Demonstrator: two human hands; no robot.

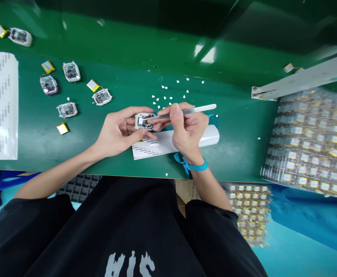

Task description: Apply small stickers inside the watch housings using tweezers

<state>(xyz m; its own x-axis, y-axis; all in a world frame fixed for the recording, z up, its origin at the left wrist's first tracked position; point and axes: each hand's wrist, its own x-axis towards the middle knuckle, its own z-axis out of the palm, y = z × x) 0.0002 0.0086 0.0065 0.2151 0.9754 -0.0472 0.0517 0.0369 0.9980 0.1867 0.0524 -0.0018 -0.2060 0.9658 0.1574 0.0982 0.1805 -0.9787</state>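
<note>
Your left grip (117,130) holds one white case (143,126), circuitry (141,120) exposed; your right grip (189,129) pinches one tweezers (199,109). Five other cases (71,72) lie left.

The head camera looks forward and down from near above the green table (237,154).

It's bright over the middle of the table (237,134), an even, cool light, seemingly from overhead, with only faint shadows around the things. Farther back, the glossy green surface (122,42) sinks toward near-black at the top, two hard white glare patches standing out on it. The tweezers (199,109) catch a pale gleam along their handle, and the white sheet (164,143) has a sheen on its curl. Off to the right, the stacked clear trays (309,142) smear softly and glint, slanting with the wide-angle stretch. The black shirt (134,211) swallows most detail.
</note>
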